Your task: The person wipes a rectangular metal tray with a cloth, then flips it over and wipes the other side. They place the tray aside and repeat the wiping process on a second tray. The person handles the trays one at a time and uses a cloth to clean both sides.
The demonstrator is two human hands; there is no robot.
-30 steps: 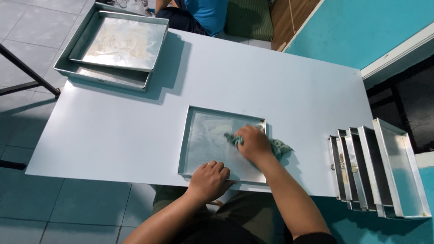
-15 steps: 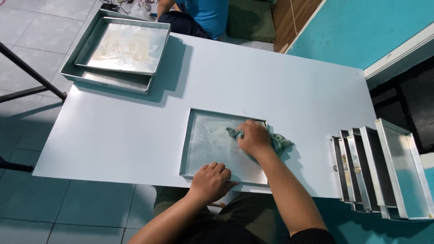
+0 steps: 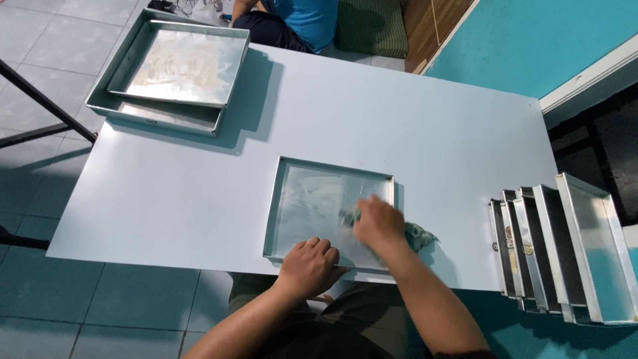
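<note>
A shallow square metal tray (image 3: 312,193) lies on the white table (image 3: 399,126) near its front edge. My right hand (image 3: 377,225) presses a crumpled green-grey cloth (image 3: 420,235) onto the tray's right part; the cloth sticks out past the tray's right rim. My left hand (image 3: 309,264) rests on the tray's near rim and holds it down. The tray's inside looks smeared and shiny.
Two larger metal trays (image 3: 174,66) sit stacked at the table's far left corner. Several metal trays (image 3: 565,246) stand on edge in a row at the right end. A person in a blue top (image 3: 302,20) sits beyond the far edge. Tiled floor lies to the left.
My right hand has slid with the cloth toward the tray's near right corner. My left hand has stayed on the near rim. The view has shifted slightly.
</note>
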